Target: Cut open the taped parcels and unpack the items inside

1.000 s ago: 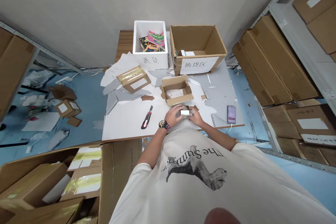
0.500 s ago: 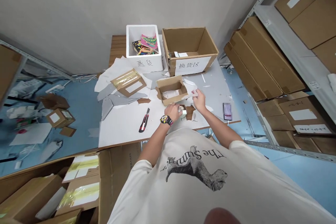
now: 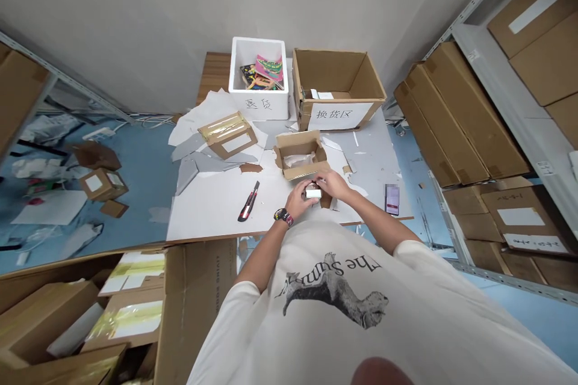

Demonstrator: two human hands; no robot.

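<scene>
A small white box [image 3: 313,193] with a brownish upper part is held near the table's front edge. My left hand [image 3: 298,198] is wrapped around its left side, a watch on that wrist. The fingers of my right hand [image 3: 333,183] are bent onto the box's top and right side; what exactly they pinch is hidden. Just beyond my hands stands an open cardboard carton [image 3: 298,156] with clear plastic wrapping inside. A red and black utility knife [image 3: 248,201] lies on the white sheet to the left. Torn cardboard lies under my right hand.
At the back stand a white foam box [image 3: 259,102] holding colourful books and a large open carton [image 3: 343,115]. A taped carton [image 3: 229,135] lies at left on torn paper. A phone [image 3: 392,199] rests at the right edge. Shelves with cartons [image 3: 469,114] flank the right side.
My right hand has moved left from the white piece it held beside the carton to the small box. My left hand stays on the box. The view has shifted slightly.
</scene>
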